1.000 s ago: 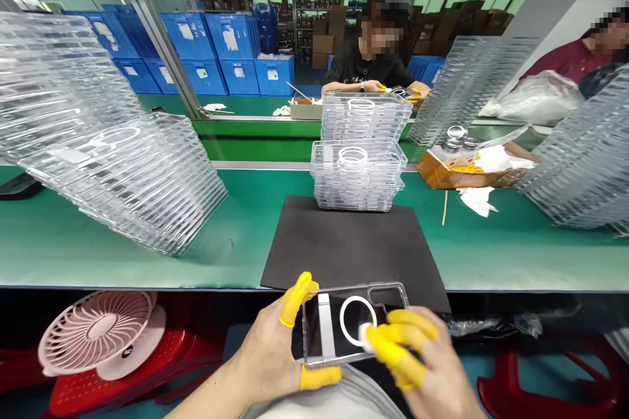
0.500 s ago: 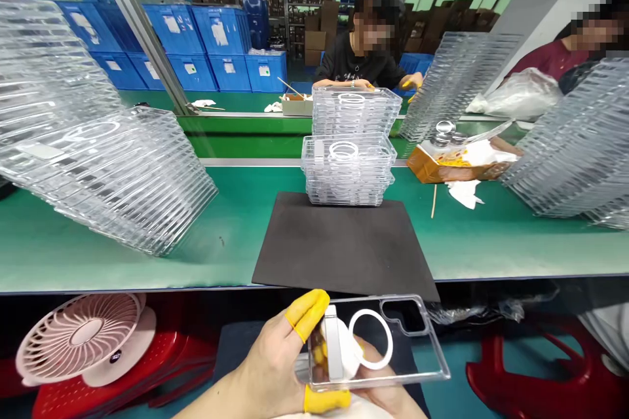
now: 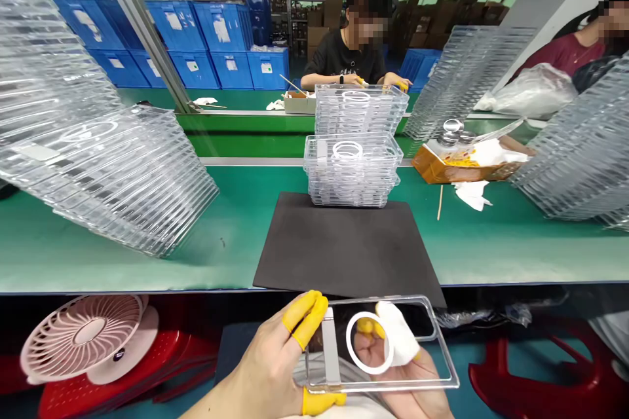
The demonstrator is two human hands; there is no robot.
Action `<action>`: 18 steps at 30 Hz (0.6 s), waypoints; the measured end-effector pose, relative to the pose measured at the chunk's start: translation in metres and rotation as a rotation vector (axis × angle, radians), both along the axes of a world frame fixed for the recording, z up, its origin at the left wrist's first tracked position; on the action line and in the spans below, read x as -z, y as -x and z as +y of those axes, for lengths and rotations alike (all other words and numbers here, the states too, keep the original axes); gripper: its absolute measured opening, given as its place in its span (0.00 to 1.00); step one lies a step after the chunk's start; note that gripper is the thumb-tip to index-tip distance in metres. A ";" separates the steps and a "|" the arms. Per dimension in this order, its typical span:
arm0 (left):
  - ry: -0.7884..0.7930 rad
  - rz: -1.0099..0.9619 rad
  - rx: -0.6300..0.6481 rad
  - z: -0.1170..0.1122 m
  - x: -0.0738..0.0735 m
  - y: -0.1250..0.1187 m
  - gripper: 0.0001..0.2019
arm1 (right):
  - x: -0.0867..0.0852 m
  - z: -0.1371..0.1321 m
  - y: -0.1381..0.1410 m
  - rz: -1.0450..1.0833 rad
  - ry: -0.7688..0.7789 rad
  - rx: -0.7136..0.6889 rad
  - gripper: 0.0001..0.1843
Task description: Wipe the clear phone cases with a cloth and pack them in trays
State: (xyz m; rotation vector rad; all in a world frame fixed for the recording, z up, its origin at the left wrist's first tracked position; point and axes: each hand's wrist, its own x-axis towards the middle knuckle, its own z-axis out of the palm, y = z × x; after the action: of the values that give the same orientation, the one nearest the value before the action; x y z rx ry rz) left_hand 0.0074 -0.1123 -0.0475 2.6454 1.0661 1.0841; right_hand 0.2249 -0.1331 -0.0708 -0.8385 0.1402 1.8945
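Note:
A clear phone case (image 3: 393, 384) with a white ring (image 3: 350, 348) and a grey strip (image 3: 331, 347) is held above my lap. My left hand (image 3: 275, 353), in yellow finger cots, grips its left end with fingers on the upper edge and thumb at the lower. Behind the case, seen through it, my right hand (image 3: 417, 386) pinches a white cloth (image 3: 400, 337) near the ring's right side. Some of its fingers also wear yellow cots. Whether the cloth touches the case I cannot tell.
A black mat (image 3: 344, 249) lies at the bench edge, with stacked clear cases (image 3: 351, 177) at its back. More case stacks lean left (image 3: 142, 177) and right (image 3: 580, 150). An orange-brown box (image 3: 432, 167) holds bottles and cloths. A pink fan (image 3: 88, 334) stands below. A co-worker (image 3: 351, 52) sits opposite.
Behind the case, my right hand and the white cloth have moved right, from the strip to the ring's right side. My left hand keeps its grip.

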 end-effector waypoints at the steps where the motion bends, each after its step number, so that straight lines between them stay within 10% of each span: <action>1: -0.008 -0.003 -0.005 0.001 0.000 0.000 0.43 | 0.002 0.000 -0.005 -0.059 0.006 0.068 0.21; 13: -0.020 0.020 -0.110 0.008 -0.003 0.009 0.44 | 0.025 -0.042 -0.109 -1.400 -0.121 0.319 0.19; 18: -0.010 0.055 -0.113 0.011 -0.004 0.006 0.42 | -0.018 0.006 -0.057 -1.753 -1.002 0.236 0.14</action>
State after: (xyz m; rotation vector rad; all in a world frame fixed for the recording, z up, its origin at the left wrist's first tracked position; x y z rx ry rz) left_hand 0.0014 -0.1013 -0.0436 2.6661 1.2371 1.0436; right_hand 0.2822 -0.1269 -0.0529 -1.2892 -1.5181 0.3165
